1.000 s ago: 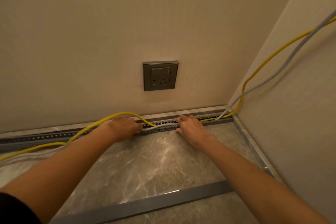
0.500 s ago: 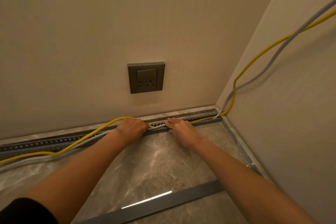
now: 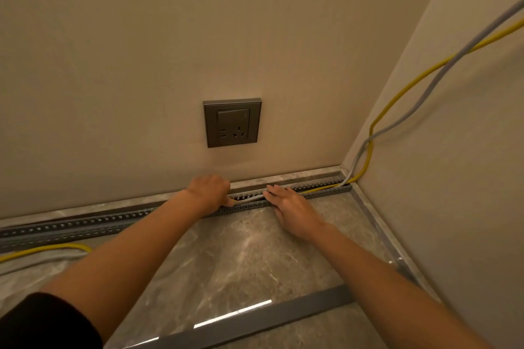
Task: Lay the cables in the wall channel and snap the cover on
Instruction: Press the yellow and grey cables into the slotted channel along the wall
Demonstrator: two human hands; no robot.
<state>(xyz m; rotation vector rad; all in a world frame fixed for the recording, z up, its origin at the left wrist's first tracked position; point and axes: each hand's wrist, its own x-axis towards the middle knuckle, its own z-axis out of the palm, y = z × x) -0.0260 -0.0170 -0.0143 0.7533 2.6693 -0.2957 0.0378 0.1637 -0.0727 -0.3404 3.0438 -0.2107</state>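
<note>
A grey slotted channel (image 3: 85, 228) runs along the foot of the back wall to the right corner. A yellow cable (image 3: 402, 93) and a grey cable (image 3: 425, 93) come down the right wall and enter the channel at the corner. My left hand (image 3: 208, 190) grips both cables over the channel, fingers curled. My right hand (image 3: 292, 207) presses them down into the channel with straight fingers. Left of my arm the cables lie loose on the floor. The long grey cover strip (image 3: 283, 317) lies flat on the floor near me.
A grey wall socket (image 3: 232, 123) sits on the back wall above my hands. The floor is glossy marble tile (image 3: 241, 258). The right wall meets the back wall at the corner (image 3: 344, 167), with a stone skirting along its foot.
The raised yellow loop left of my left hand has dropped; that slack now lies on the floor. My hands have closed toward each other over the channel. The camera shifted slightly.
</note>
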